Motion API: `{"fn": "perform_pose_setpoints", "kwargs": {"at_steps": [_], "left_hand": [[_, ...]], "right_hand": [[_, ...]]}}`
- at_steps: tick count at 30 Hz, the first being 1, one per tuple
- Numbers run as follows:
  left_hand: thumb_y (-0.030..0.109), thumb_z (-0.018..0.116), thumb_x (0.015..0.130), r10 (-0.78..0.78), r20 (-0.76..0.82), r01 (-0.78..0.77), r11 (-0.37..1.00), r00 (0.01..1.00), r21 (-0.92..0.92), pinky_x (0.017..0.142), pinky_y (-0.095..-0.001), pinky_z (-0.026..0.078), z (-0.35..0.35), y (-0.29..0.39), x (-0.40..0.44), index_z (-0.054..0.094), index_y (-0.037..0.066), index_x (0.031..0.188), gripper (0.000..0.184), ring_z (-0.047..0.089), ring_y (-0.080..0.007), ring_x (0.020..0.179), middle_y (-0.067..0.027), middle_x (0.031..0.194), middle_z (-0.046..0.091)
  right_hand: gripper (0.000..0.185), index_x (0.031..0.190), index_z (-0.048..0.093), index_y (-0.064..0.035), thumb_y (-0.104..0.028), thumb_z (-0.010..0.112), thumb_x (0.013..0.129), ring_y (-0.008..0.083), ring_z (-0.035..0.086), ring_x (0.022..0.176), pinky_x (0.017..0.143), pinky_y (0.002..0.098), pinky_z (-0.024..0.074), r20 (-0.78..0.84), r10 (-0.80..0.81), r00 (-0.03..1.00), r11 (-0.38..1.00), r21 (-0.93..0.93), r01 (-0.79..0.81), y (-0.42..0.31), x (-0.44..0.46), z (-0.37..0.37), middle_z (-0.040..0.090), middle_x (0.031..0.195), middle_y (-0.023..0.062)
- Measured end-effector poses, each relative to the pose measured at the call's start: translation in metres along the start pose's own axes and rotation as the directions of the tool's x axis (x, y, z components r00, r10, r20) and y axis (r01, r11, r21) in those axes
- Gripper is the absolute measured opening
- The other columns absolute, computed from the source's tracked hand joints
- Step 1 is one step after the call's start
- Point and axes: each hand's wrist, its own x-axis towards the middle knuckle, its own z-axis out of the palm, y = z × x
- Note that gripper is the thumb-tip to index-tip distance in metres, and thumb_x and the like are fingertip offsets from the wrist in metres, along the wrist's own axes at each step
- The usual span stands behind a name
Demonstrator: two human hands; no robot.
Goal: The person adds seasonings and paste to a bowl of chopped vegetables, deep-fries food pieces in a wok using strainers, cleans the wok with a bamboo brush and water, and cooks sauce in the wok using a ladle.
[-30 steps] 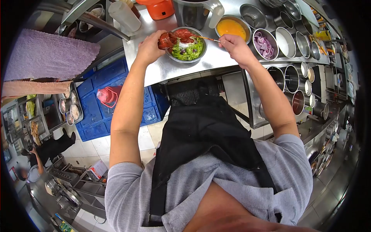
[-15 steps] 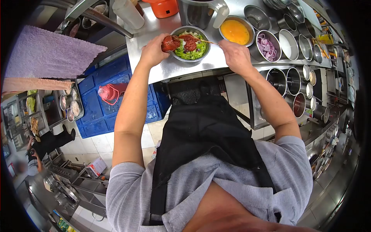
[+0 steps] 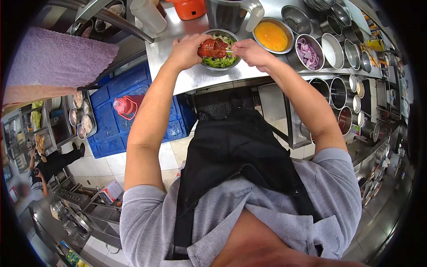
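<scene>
A steel bowl (image 3: pixel 223 69) of shredded greens (image 3: pixel 216 61) stands near the counter's front edge. My left hand (image 3: pixel 186 52) is closed round a small cup coated with red paste (image 3: pixel 213 47), tipped sideways over the bowl. The cup's far side is hidden by my fingers. From the right, my right hand (image 3: pixel 250 52) pinches the thin handle of a spoon (image 3: pixel 228 51). Its head is in the red paste at the cup's mouth and cannot be made out.
To the right stand a bowl of beaten egg (image 3: pixel 271 36), a pot of sliced red onion (image 3: pixel 307 54) and a white-filled pot (image 3: pixel 332 50). Behind are a steel jug (image 3: pixel 224 18), an orange container (image 3: pixel 189 9) and a squeeze bottle (image 3: pixel 148 15). Another person (image 3: pixel 53 167) is far left.
My right hand has moved left, bringing the spoon from over the greens to the cup. My left hand has shifted right, carrying the cup further over the bowl.
</scene>
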Motion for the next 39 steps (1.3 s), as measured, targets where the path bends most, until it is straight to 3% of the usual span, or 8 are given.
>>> {"fn": "perform_pose_setpoints", "kwargs": {"at_steps": [4, 12, 15, 18, 20, 21, 26, 39], "left_hand": [[0.007, 0.073, 0.065, -0.002, -0.054, 0.0, 0.999, 0.999, -0.043, 0.1, -0.0606, 0.034, 0.001, -0.006, 0.003, 0.053, 0.028, 0.129, 0.069, 0.053, -0.0279, 0.119, 0.0005, 0.118, 0.061], [0.01, 0.073, 0.065, -0.093, -0.16, 0.064, 0.982, 0.983, -0.178, 0.102, -0.0567, 0.035, 0.013, -0.041, 0.006, 0.053, 0.026, 0.13, 0.07, 0.053, -0.0288, 0.121, -0.0014, 0.123, 0.062], [0.01, 0.073, 0.065, -0.15, -0.16, 0.102, 0.956, 0.976, -0.274, 0.103, -0.0523, 0.037, 0.015, -0.051, 0.002, 0.053, 0.024, 0.131, 0.071, 0.054, -0.0307, 0.121, -0.0031, 0.128, 0.061], [0.009, 0.074, 0.064, -0.147, -0.222, 0.058, 0.93, 0.964, -0.364, 0.102, -0.0475, 0.04, 0.027, -0.063, -0.003, 0.054, 0.021, 0.132, 0.071, 0.054, -0.0324, 0.12, -0.005, 0.127, 0.061], [0.009, 0.075, 0.064, -0.157, -0.232, 0.056, 0.919, 0.96, -0.39, 0.101, -0.0464, 0.041, 0.028, -0.058, -0.008, 0.054, 0.021, 0.131, 0.071, 0.055, -0.0327, 0.119, -0.0056, 0.126, 0.062], [0.008, 0.075, 0.063, -0.163, -0.241, 0.05, 0.909, 0.957, -0.414, 0.1, -0.0454, 0.042, 0.027, -0.055, -0.01, 0.054, 0.02, 0.13, 0.071, 0.055, -0.033, 0.118, -0.0062, 0.125, 0.062], [0.008, 0.076, 0.063, -0.19, -0.193, 0.101, 0.913, 0.962, -0.396, 0.099, -0.0443, 0.044, 0.023, -0.043, -0.021, 0.055, 0.019, 0.128, 0.069, 0.056, -0.0322, 0.116, -0.0068, 0.122, 0.063], [0.01, 0.072, 0.068, -0.117, -0.041, 0.115, 0.993, 0.992, -0.031, 0.096, -0.0596, 0.038, -0.002, -0.019, 0.003, 0.053, 0.03, 0.129, 0.067, 0.053, -0.0289, 0.12, -0.0007, 0.119, 0.059]], "right_hand": [[0.013, 0.083, 0.058, -0.006, -0.013, 0.055, 0.094, 0.0024, 0.024, 0.045, 0.041, 0.0231, 0.0147, 0.061, 0.094, 0.994, 0.919, 0.379, -0.11, -0.002, -0.019, -0.012, 0.032, 0.055, -0.009], [0.015, 0.085, 0.056, -0.0077, -0.016, 0.053, 0.097, 0.0025, 0.021, 0.045, 0.041, 0.0222, 0.0135, 0.027, 0.048, 0.998, 0.909, 0.413, -0.055, -0.002, -0.048, -0.041, 0.029, 0.056, -0.0095], [0.018, 0.086, 0.055, -0.0059, -0.019, 0.053, 0.098, 0.0039, 0.026, 0.047, 0.042, 0.0226, 0.0207, -0.101, 0.012, 0.995, 0.957, 0.29, 0.018, -0.011, -0.068, -0.035, 0.035, 0.058, -0.0097], [0.016, 0.091, 0.057, -0.0055, -0.02, 0.053, 0.097, 0.0177, 0.048, 0.048, 0.046, 0.0336, 0.0374, -0.363, -0.274, 0.89, 0.96, -0.163, 0.229, 0.011, -0.064, -0.024, 0.052, 0.058, 0.0001], [0.012, 0.096, 0.058, -0.0085, -0.019, 0.052, 0.095, 0.0368, 0.063, 0.068, 0.061, 0.0477, 0.0466, -0.297, -0.632, 0.716, 0.586, -0.787, 0.191, 0.043, -0.052, -0.014, 0.065, 0.071, 0.0143], [0.012, 0.098, 0.059, -0.0079, -0.017, 0.052, 0.096, 0.0439, 0.062, 0.084, 0.071, 0.0522, 0.0479, -0.31, -0.487, 0.816, 0.593, -0.804, 0.049, 0.046, -0.054, -0.012, 0.064, 0.086, 0.0222], [0.013, 0.098, 0.059, -0.0097, -0.019, 0.051, 0.095, 0.0421, 0.063, 0.075, 0.066, 0.051, 0.049, -0.391, -0.605, 0.693, 0.628, -0.77, 0.114, 0.014, -0.063, -0.019, 0.065, 0.077, 0.0198], [0.031, 0.105, 0.068, -0.016, -0.006, 0.058, 0.077, 0.0247, 0.06, 0.08, 0.066, 0.0367, 0.0505, 0.194, -0.81, 0.553, -0.007, -0.947, 0.321, -0.04, -0.028, -0.015, 0.054, 0.078, 0.0045]]}}
